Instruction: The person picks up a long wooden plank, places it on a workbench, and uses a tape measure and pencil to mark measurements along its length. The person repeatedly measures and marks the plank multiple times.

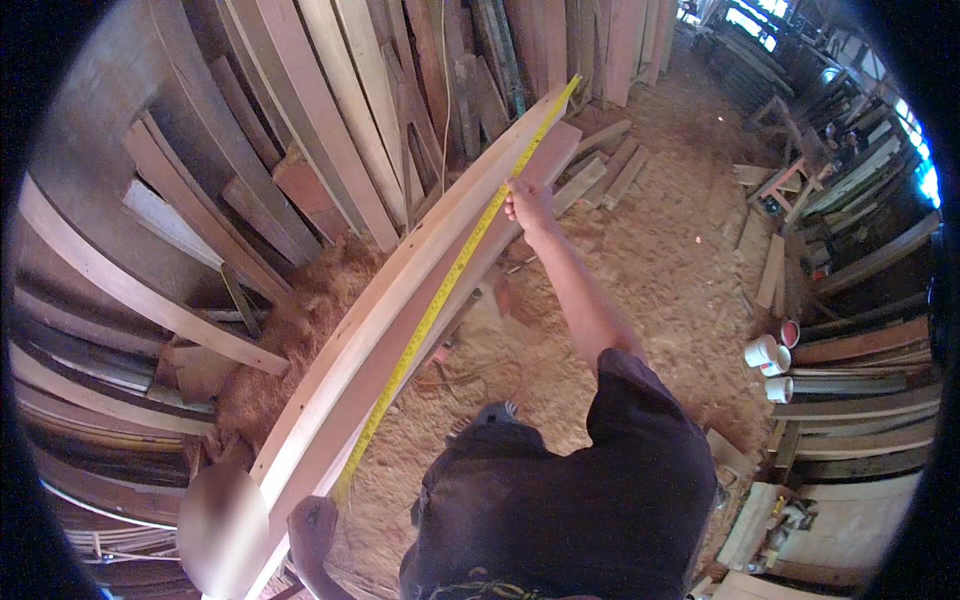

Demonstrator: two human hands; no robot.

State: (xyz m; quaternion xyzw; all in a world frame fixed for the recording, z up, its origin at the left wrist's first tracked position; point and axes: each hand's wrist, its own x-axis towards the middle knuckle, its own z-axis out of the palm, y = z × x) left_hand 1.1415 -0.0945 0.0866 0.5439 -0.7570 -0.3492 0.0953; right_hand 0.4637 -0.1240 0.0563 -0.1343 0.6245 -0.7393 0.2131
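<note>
A yellow tape measure (pixel 441 294) is stretched slantwise along two long wooden planks, a pale one (pixel 352 345) on the left and a pinker one (pixel 405 345) beside it. My right hand (pixel 530 205) is closed on the tape toward the far end, arm stretched out. Beyond that hand the blade runs on to the planks' far tip. At the near end of the tape my left hand (pixel 313 520) is closed by the pinker plank's edge; its fingers are partly hidden. A blurred patch covers the planks' nearest part.
Many boards (pixel 330 110) lean on the wall at the far left. Offcuts (pixel 605 172) lie past the planks on the sawdust-covered floor (pixel 660 260). White buckets (pixel 762 352) and stacked timber (pixel 865 405) stand at the right. A reddish tool (pixel 440 352) lies below the planks.
</note>
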